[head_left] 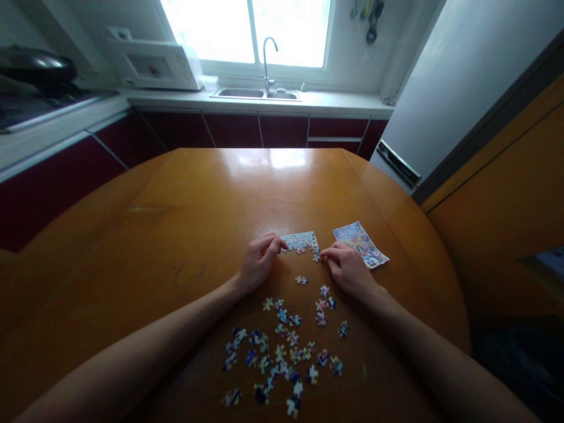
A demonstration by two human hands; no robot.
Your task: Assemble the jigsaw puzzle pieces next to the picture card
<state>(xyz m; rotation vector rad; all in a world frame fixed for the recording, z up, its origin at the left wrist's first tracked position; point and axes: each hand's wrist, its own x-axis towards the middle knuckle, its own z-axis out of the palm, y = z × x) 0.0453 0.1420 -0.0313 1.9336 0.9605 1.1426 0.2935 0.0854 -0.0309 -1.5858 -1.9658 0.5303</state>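
Note:
A partly joined jigsaw puzzle [300, 239] lies on the table, with a pale blue top strip and a short column down its right side. My left hand [259, 258] is closed at the puzzle's left end, thumb and index finger against its edge. From the other side, the curled fingers of my right hand [348, 267] meet the lower end of the right column. Just below the puzzle sits a small joined pair of pieces [302, 280]. Many loose puzzle pieces [282, 352] are spread between my forearms. Behind my right hand lies a printed picture sheet [359, 242].
The wooden table [176, 205] has a rounded edge. Past it run a counter with a sink [241, 93] and faucet [265, 64], a white microwave [154, 66] and a wok [37, 66] on the stove. A refrigerator [462, 76] stands at the right.

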